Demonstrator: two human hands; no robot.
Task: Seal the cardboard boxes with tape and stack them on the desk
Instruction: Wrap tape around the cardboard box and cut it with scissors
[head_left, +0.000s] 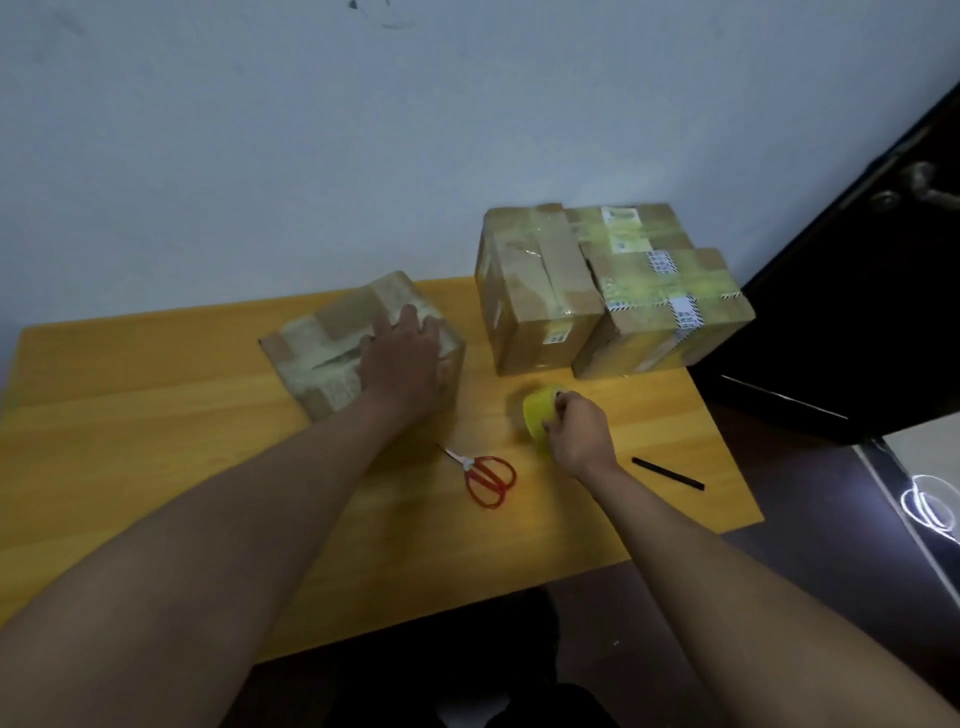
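Gripping the yellow tape roll (540, 415) on the table (156, 415), my right hand (576, 434) curls round it. My left hand (402, 358) lies flat, fingers straight, on the taped cardboard box (322, 348). Two more taped boxes (535, 291) stand side by side behind the roll. Red scissors (485, 478) lie between my arms.

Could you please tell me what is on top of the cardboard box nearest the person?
The left hand rests flat on the taped brown cardboard box, over crossed strips of clear tape. The part of the lid beneath the palm is hidden.
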